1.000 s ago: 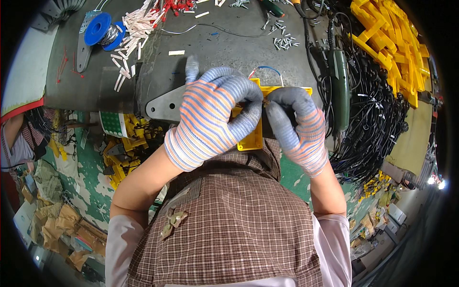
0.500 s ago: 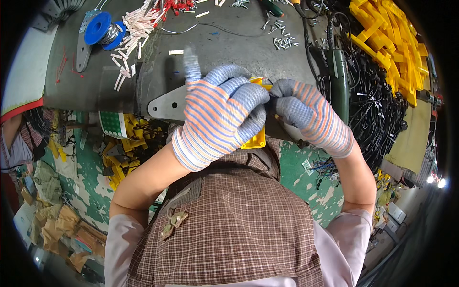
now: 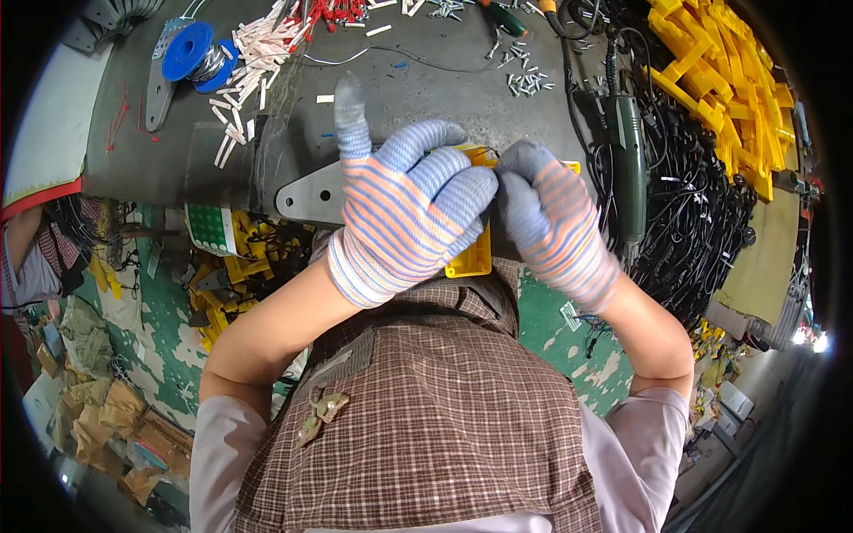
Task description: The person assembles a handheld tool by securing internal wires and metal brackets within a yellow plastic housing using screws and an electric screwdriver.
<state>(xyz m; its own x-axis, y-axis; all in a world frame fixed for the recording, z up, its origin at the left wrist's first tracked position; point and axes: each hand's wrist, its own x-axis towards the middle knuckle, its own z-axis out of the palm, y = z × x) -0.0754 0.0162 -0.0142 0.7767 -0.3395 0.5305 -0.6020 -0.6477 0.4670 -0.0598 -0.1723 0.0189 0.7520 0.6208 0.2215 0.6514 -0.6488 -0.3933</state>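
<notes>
Both my hands wear striped knit gloves and meet over a yellow plastic housing at the bench's near edge. My left hand covers much of the housing's left side. One of its fingers points up while the others bend inward; their tips meet something hidden. Close beside it, my right hand has thumb and fingers pinched together over the housing's right part. What lies in that pinch is concealed and slightly blurred. A grey metal plate with holes sticks out left of my left hand.
Blue wire spool, white strips and loose screws lie on the dark bench. To the right are a dark green corded tool, tangled black cables and piled yellow parts. A person's arm shows far left.
My right hand has shifted slightly left and turned more upright, uncovering the housing's far right corner. The left hand's raised finger is straighter, and its bent fingers have moved a little.
</notes>
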